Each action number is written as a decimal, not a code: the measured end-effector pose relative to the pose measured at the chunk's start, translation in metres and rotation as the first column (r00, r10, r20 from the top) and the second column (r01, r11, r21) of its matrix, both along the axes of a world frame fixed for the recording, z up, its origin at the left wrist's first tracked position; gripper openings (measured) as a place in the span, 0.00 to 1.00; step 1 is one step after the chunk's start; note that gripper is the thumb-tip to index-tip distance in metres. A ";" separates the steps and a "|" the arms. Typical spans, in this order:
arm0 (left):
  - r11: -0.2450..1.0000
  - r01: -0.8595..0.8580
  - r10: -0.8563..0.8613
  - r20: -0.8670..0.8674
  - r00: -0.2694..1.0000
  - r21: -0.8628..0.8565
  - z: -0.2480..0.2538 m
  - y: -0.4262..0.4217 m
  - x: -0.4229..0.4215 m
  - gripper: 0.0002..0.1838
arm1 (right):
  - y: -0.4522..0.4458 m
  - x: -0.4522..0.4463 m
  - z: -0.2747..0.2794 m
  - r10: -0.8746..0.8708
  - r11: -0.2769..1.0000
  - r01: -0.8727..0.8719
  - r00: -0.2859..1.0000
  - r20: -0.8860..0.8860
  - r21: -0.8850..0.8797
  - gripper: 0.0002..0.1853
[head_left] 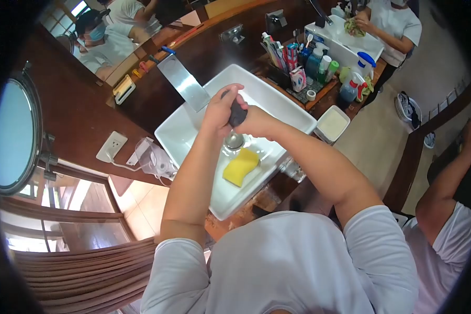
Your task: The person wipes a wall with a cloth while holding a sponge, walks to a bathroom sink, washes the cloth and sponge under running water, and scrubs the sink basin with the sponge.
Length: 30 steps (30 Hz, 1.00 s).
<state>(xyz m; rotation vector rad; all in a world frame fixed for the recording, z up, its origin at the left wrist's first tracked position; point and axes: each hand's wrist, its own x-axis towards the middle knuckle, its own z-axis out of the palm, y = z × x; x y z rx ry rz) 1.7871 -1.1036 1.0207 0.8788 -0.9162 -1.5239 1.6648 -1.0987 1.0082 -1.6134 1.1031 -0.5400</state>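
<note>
Over the white sink (170,128), my left hand (220,109) and my right hand (255,121) are closed close together around a dark grey, bunched-up cloth (237,113). Part of the cloth is hidden inside the fingers. Just beyond my left hand is the wide flat metal faucet (183,83). Beneath my hands shows the round metal drain (234,140). A yellow sponge (240,167) lies in the near part of the basin.
Right of the sink stand toothpaste boxes, bottles and a blue-topped spray bottle (365,62). A pale square tub (333,124) sits by the sink's right corner. Another person (397,23) handles a greenish cloth at a second sink. A round mirror (17,133) is at left.
</note>
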 end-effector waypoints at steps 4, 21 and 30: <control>0.972 -0.234 0.236 -0.110 0.966 0.027 -0.031 -0.031 -0.012 0.10 | -0.035 0.005 -0.030 -0.024 0.942 -0.033 0.986 -0.166 -0.334 0.21; 0.673 -0.563 0.703 -0.177 0.689 0.480 -0.109 -0.017 0.036 0.15 | -0.150 0.037 -0.072 0.442 0.552 -0.604 0.797 -0.412 -0.575 0.35; 0.803 -0.339 0.513 -0.278 0.812 0.491 -0.103 -0.004 0.064 0.21 | -0.249 0.081 -0.026 0.119 0.821 -0.091 0.993 0.013 -0.563 0.19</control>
